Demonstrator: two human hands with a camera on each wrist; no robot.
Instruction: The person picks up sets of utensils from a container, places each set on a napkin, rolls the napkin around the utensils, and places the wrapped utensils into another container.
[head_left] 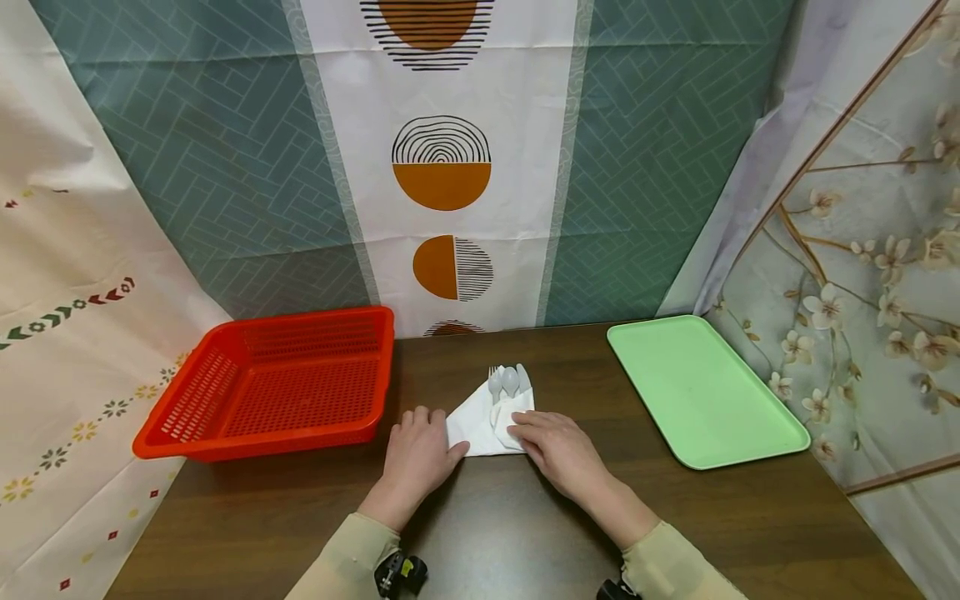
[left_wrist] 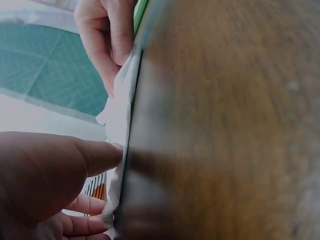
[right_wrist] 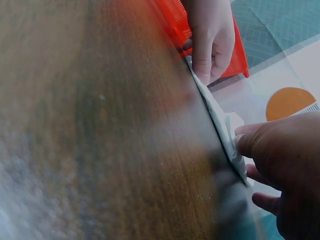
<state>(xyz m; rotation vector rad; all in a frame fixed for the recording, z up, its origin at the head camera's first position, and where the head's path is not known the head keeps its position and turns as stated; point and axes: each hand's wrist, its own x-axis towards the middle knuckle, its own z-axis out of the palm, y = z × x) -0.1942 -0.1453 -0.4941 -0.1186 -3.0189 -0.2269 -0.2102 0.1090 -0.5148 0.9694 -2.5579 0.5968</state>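
A folded white napkin point(head_left: 468, 423) lies on the table with a plastic fork point(head_left: 495, 385), a spoon point(head_left: 511, 382) and a knife point(head_left: 522, 379) sticking out of its far end. Their handles are hidden under a fold. My left hand point(head_left: 417, 454) rests at the napkin's left corner, fingers loosely extended and thumb on the near edge. On the opposite side, my right hand point(head_left: 561, 450) pinches the folded flap between thumb and index finger. The right wrist view shows that thumb point(right_wrist: 246, 144) against the napkin point(right_wrist: 227, 132), with the other fingers lying loosely beside it.
An orange-red slotted basket point(head_left: 300, 437) stands at the back left of the brown table point(head_left: 480, 525). At the right lies a light green tray point(head_left: 705, 392). Patterned cloths point(head_left: 630, 167) hang behind and along both sides.
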